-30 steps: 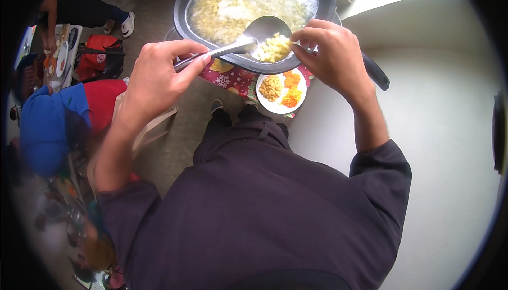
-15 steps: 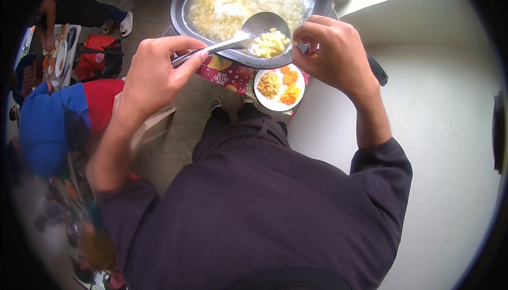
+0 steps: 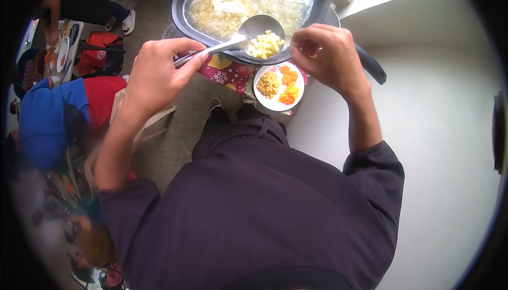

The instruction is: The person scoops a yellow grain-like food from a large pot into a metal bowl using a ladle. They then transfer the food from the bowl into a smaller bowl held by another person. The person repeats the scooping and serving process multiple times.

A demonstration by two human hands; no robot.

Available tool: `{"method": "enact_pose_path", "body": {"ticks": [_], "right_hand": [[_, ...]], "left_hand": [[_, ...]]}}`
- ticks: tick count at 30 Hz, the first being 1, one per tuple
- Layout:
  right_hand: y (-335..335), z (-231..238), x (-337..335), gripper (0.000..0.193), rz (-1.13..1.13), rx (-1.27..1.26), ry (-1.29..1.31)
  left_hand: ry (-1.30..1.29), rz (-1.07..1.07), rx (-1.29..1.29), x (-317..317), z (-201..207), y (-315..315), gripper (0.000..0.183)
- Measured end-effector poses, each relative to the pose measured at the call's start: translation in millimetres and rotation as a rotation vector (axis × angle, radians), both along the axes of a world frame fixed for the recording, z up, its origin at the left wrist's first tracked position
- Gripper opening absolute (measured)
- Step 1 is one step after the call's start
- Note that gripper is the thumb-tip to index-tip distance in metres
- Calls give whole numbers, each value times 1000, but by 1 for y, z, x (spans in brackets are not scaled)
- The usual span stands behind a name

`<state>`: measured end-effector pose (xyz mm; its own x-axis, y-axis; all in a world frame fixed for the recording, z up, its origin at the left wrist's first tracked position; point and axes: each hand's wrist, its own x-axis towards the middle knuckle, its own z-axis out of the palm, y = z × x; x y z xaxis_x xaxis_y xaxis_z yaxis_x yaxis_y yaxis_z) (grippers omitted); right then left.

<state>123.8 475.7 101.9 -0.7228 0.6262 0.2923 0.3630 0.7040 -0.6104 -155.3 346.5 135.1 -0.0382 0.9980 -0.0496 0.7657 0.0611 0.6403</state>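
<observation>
My left hand (image 3: 164,73) is closed round the handle of a metal ladle (image 3: 258,24), held tilted over the near rim of a dark oval pot (image 3: 180,12). Small pale-yellow diced pieces (image 3: 265,45) lie in the ladle's bowl. Cloudy, foamy liquid with more diced pieces fills the pot. To the right of the ladle, my right hand (image 3: 333,57) hovers by the pot's near right rim, its thumb and fingers pinched together. What it pinches, if anything, is too small to make out.
Below the pot, a white plate (image 3: 279,105) holds diced yellow-brown pieces and orange shreds on a patterned red cloth (image 3: 233,77). A black handle (image 3: 372,67) juts out at right, near a pale wall (image 3: 423,131). People, a red bag (image 3: 100,52) and a chair (image 3: 153,121) are at left.
The ladle has shifted slightly left with the diced pieces in it. My right hand has moved a little down and left, still pinched.
</observation>
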Motion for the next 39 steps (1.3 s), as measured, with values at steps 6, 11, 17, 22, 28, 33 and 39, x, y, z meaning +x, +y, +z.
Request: {"method": "enact_pose_path", "body": {"ticks": [6,11,17,22,28,33,39], "right_hand": [[2,3,2,9,-30,-223,58],[2,7,9,10,-36,-375,78],[-5,1,14,12,-78,-517,181],[-10,-2,16,13,-89,-317,110],[-13,5,12,13,-79,-158,68],[-6,5,7,14,-18,-72,88],[-4,3,4,14,0,-68,101]], "left_hand": [[7,28,-27,2,-2,-1,24],[7,42,-50,5,0,-3,23],[42,20,-3,4,-2,-4,22],[48,21,-7,6,-1,-3,22],[69,14,12,5,-4,-4,22],[74,20,3,6,-3,-4,22],[67,28,10,6,-5,-5,23]]}}
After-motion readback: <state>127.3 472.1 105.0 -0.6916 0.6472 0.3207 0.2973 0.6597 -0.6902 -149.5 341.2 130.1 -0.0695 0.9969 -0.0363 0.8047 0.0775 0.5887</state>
